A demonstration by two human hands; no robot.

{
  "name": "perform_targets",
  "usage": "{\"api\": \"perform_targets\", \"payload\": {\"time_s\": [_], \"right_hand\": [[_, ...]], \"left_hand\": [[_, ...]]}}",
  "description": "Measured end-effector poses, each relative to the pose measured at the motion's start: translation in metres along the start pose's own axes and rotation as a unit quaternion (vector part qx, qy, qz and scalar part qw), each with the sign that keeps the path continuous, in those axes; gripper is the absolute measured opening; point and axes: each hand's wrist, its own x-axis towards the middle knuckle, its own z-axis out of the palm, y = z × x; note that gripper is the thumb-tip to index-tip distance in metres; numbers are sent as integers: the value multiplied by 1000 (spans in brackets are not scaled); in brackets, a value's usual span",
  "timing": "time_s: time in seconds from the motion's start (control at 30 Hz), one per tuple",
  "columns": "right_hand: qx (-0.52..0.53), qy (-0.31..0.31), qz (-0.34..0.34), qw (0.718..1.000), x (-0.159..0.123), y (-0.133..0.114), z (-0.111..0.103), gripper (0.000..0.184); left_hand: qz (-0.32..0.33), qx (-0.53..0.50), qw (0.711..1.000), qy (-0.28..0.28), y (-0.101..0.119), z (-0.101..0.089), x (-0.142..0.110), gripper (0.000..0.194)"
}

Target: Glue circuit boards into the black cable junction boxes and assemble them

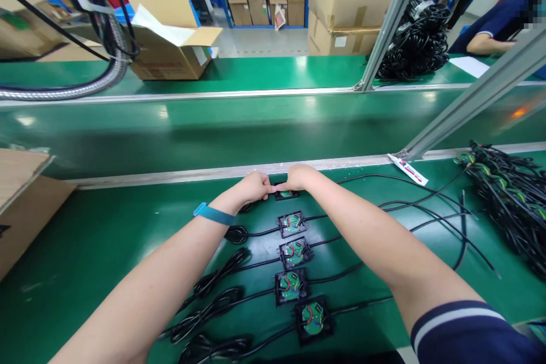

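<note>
The left hand's (257,185) fingers bunch together at the farthest open housing (288,194); the right hand (297,177) reaches over it, grip unclear. From there, four open housings (294,253) line six o'clock on the green surface (140,239), white tube (407,169) at three.

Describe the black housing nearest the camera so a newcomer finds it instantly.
On the green bench, find the column of open black housings with green circuit boards, between the person's forearms. Go down to the nearest housing, at the column's near end. It's the one farthest from both hands; every other housing in the column lies beyond it.
</note>
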Motion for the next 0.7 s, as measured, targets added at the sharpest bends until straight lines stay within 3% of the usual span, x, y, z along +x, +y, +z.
{"api": "perform_targets", "payload": {"time_s": [0.2, 0.43, 0.5, 0.57, 0.63, 0.7], "right_hand": [[-1, -31, 65, 997, 0, -8, 2, 83], [-6, -1, 75, 997, -15, -18, 0, 72], [-11, 44, 49, 998, -26, -16, 3, 70], [-18, 97, -20, 995, -35, -11, 11, 71], [-37, 135, -91, 986, -40, -7, 21, 66], [-57, 149, -127, 979, -43, -4, 29, 57]], "left_hand": [[1, -50, 997, -56, -10, 0, 6, 36], [13, 108, 991, 75, -5, 2, -9, 34], [53, 146, 979, 128, -8, 2, -23, 32], [113, 209, 956, 172, -17, 3, -38, 40], [142, 272, 934, 182, -28, 6, -51, 47], [129, 312, 924, 180, -36, 8, -59, 42]]}}
